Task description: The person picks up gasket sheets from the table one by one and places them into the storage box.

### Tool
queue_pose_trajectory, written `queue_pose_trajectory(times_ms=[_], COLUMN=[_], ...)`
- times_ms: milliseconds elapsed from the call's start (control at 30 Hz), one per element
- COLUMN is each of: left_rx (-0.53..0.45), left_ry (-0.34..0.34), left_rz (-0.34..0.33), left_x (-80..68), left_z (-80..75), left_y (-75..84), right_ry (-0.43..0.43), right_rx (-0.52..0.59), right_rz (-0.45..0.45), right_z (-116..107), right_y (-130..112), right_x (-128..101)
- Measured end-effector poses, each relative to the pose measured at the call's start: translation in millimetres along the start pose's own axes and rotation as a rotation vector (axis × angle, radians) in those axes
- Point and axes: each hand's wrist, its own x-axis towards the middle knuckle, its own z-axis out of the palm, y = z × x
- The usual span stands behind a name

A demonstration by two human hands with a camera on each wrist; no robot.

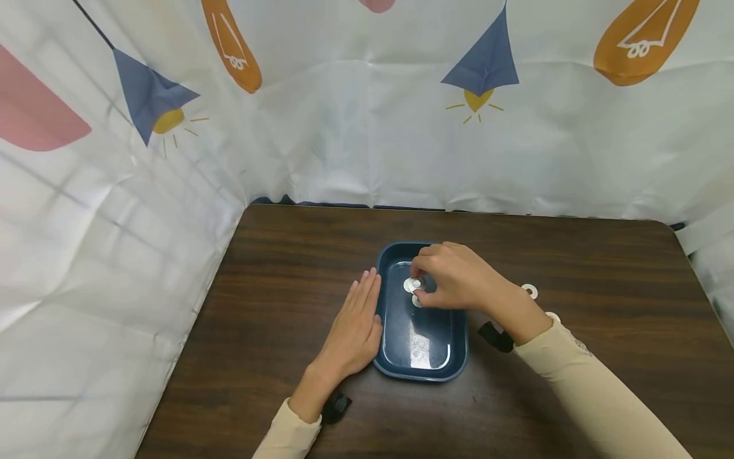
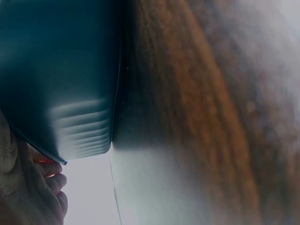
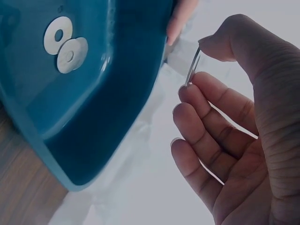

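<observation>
Washer (image 3: 192,71) pinched edge-on between fingers (image 3: 213,96) (above tray (image 1: 390,357)).

Dark blue tray wall (image 2: 56,84) close against brown wooden table (image 2: 187,93), left hand (image 2: 28,192) just beneath.

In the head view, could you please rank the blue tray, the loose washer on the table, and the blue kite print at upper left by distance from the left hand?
1. Blue tray: touching the left hand.
2. Loose washer: on the table, far right.
3. Blue kite print: on the backdrop, upper left.
</observation>
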Motion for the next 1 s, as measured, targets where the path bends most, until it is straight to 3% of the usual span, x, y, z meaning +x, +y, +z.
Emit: queue_pose_trajectory(times_ms=[267,467,667,1000], left_rx=[-0.004,-0.013,-0.019,-0.02], left_ry=[0.022,0.02,0.024,0.023], left_rz=[-0.01,-0.027,-0.035,-0.043], left_x=[-0.8,0.4,0.3,0.5], left_z=[1.2,2.3,1.4,3.3], left_y=[2.6,5.4,6.5,6.8], right_ry=[-0.01,-0.045,0.0,0.004], right_rx=[0.002,0.009,0.01,0.024], right_rz=[-0.027,0.004,0.004,0.093], right_z=[2.5,1.7,-1.8,-10.5], right_y=[-6.5,-6.6,-3.8,8.6], right_x=[8.0,9.6,6.8,-8.3])
